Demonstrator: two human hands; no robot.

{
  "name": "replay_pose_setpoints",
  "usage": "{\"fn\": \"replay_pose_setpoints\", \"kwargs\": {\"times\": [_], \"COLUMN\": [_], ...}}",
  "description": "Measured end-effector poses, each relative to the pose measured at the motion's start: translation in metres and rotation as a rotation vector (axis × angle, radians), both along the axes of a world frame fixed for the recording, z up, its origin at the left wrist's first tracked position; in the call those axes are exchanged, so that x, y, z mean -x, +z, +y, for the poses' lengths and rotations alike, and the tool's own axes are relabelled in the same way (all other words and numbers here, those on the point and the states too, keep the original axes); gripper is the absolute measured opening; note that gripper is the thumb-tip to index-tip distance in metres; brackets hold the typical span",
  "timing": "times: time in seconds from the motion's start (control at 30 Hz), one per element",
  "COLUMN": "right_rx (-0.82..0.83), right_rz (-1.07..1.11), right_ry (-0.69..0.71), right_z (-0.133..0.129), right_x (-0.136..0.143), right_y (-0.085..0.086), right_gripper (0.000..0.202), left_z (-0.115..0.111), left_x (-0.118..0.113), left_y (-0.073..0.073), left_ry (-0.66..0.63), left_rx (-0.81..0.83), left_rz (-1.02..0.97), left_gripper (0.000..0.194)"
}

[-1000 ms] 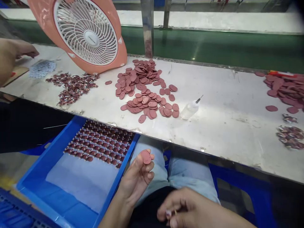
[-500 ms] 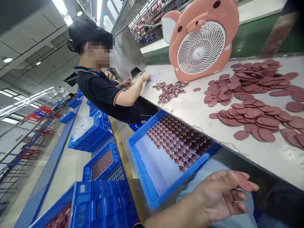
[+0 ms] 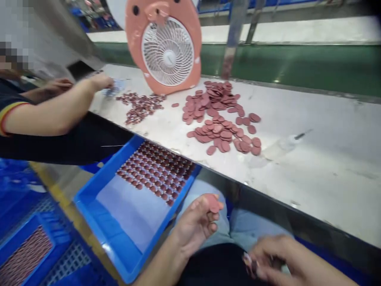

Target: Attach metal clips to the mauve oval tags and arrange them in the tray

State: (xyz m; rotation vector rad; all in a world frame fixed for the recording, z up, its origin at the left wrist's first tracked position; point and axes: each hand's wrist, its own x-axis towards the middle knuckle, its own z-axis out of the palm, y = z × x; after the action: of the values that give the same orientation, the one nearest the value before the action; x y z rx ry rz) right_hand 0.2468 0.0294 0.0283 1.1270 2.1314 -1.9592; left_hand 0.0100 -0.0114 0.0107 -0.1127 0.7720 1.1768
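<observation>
Between the thumb and fingers of my left hand (image 3: 198, 222) is a flat, oval, dusty-red disc (image 3: 213, 203), held above my lap. My right hand (image 3: 274, 258), smeared by motion, is lower right over my lap, its fingers closed on a small shiny dark-red piece (image 3: 250, 265) whose kind I cannot make out. Left of my left hand, a blue tray (image 3: 116, 260) holds rows of small dark-red assembled pieces (image 3: 157, 167) on a white sheet. Piles of similar red oval discs (image 3: 218, 133) lie on the white worktable (image 3: 315, 167) in front of me.
A pink animal-shaped fan (image 3: 169, 55) stands on the worktable behind a heap of small shiny pieces (image 3: 141, 106). A syringe-like applicator (image 3: 284, 145) lies right of the discs. At left, a co-worker's arm (image 3: 59, 105) reaches over the table. Another blue tray (image 3: 53, 238) sits lower left.
My view has swung right and down. My right hand has come into view holding a small piece, while my left hand still grips the disc. The co-worker now shows only partly at the left edge.
</observation>
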Motion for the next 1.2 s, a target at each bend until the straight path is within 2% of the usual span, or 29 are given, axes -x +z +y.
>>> {"fn": "replay_pose_setpoints", "kwargs": {"times": [0.13, 0.23, 0.47, 0.77, 1.2], "right_rx": [-0.027, -0.107, -0.301, -0.339, -0.423], "right_rz": [0.124, 0.242, 0.258, 0.264, 0.266], "right_ry": [-0.274, -0.34, -0.295, -0.227, -0.085], "right_z": [0.028, 0.034, 0.03, 0.034, 0.037], "right_x": [0.011, 0.025, 0.032, 0.031, 0.03], "right_y": [0.03, 0.041, 0.05, 0.053, 0.06], "right_gripper": [0.023, 0.012, 0.009, 0.011, 0.015], "left_z": [-0.002, -0.004, -0.004, -0.004, -0.003], "left_x": [-0.006, -0.012, -0.017, -0.018, -0.02], "left_y": [0.007, 0.012, 0.014, 0.013, 0.015], "left_ry": [-0.111, -0.181, -0.233, -0.25, -0.265], "left_rx": [-0.021, -0.066, -0.139, -0.164, -0.086], "left_rz": [0.059, 0.107, 0.112, 0.088, 0.092], "left_gripper": [0.038, 0.038, 0.038, 0.031, 0.032]}}
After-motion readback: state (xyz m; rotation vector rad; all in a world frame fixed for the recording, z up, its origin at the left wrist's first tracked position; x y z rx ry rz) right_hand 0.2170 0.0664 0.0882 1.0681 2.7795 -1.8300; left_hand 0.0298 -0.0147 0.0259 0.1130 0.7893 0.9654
